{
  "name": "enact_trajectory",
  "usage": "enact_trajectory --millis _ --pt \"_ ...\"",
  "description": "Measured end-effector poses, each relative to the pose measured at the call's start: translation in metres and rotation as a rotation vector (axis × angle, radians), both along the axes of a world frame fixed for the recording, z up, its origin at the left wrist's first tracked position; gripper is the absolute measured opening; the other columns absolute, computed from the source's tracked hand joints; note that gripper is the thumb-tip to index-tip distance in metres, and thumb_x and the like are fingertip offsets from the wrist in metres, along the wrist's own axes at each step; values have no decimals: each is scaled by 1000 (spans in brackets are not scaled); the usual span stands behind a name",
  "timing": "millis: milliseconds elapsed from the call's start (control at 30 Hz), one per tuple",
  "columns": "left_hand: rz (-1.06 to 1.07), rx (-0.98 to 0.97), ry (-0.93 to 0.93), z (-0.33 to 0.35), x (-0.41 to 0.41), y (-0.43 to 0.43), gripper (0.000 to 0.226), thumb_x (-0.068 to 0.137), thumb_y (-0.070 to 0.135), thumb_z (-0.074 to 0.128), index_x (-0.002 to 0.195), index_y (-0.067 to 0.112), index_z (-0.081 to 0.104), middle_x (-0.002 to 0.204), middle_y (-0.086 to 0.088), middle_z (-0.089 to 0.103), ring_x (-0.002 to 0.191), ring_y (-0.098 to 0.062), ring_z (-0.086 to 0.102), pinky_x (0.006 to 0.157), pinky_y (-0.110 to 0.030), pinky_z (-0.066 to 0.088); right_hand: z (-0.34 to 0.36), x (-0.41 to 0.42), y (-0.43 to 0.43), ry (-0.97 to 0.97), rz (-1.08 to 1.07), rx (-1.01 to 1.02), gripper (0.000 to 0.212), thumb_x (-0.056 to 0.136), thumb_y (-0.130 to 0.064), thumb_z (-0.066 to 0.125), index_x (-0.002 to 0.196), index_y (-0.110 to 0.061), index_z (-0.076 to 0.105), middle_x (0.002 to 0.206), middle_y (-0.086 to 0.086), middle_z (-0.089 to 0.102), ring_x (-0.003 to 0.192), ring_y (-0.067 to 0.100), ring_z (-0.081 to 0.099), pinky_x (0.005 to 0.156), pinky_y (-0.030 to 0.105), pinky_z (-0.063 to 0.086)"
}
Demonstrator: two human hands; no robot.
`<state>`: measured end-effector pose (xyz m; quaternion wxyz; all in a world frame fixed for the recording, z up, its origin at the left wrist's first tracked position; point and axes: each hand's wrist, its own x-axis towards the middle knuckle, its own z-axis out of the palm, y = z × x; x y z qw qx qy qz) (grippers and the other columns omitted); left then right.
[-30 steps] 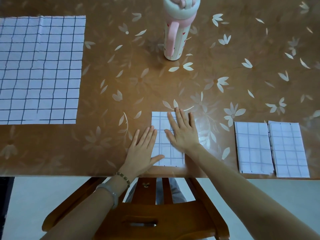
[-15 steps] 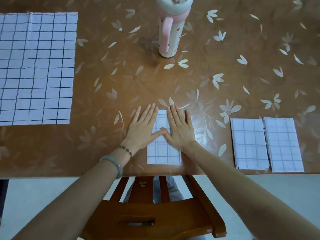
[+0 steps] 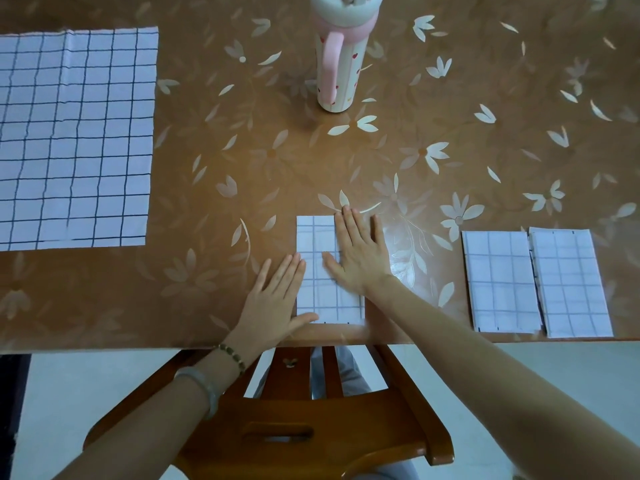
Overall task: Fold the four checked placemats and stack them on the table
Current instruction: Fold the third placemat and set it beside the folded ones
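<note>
right hand flat on folded mat, left hand flat at its edge, both unclenched, two folded mats right, one unfolded left

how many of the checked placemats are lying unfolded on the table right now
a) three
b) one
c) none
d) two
b: only the large placemat at far left lies flat and unfolded; the near placemat under the right hand, the inner right placemat and the outer right placemat are all folded small.
</note>
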<state>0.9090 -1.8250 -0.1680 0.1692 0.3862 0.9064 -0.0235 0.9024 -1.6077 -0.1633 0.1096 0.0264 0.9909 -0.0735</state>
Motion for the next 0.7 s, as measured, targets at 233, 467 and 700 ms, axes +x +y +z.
enact_trajectory --millis 233,467,700 --pt "17 -17 -25 5 0 0 92 90 73 21 151 5 18 159 -12 19 148 -23 13 118 -51 9 1 36 -38 19 135 -69 68 96 -50 23 148 -6 23 156 13 24 146 23 15 115 52 11" --pt "39 -21 -44 8 0 1 93 88 75 13 152 7 15 159 -10 16 148 -19 -5 119 -50 3 1 62 0 -86 152 -35 72 97 -56 14 150 -7 21 157 11 19 146 23 14 116 50 9" --pt "74 -8 -96 10 0 1 93 87 77 16 153 13 3 161 -5 3 146 -16 -19 118 -44 -11 16 67 28 -154 108 -73 73 94 -55 21 150 -8 18 157 10 19 146 27 13 117 49 5"
